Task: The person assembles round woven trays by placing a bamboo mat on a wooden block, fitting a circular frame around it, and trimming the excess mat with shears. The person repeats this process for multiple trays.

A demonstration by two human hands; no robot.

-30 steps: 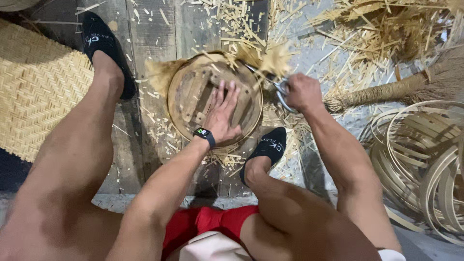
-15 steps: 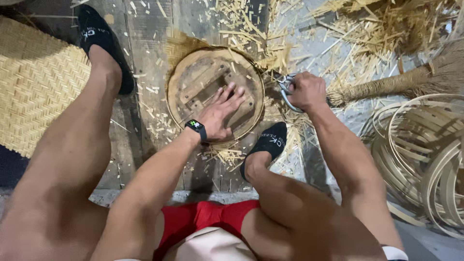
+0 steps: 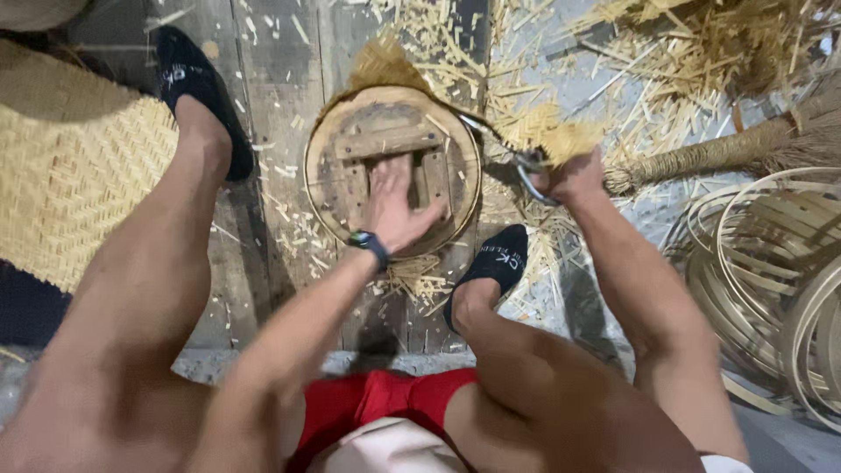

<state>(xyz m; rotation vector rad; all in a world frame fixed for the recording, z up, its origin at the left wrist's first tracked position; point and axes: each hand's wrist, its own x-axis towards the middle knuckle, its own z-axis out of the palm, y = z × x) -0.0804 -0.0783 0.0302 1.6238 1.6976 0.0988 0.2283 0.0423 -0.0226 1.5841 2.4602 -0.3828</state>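
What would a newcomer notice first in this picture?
In the centre, the left hand presses flat on a round wooden form edged with woven straw. Just right of it, the right hand grips metal shears at the frayed straw edge. Coiled bamboo hoops lie at far right, a woven mat at left.

The round frame [image 3: 392, 166] lies on the plank floor [image 3: 272, 105] at the picture's centre, between the two feet. The left hand [image 3: 394, 210] rests on it. At its 3 o'clock the right hand [image 3: 574, 175] grips shears [image 3: 526, 166]. A woven mat [image 3: 70, 184] lies at 9 o'clock, a broom [image 3: 701, 158] past the right hand, coiled strips [image 3: 771, 271] at 4 o'clock, and straw [image 3: 683, 61] at 1 o'clock.
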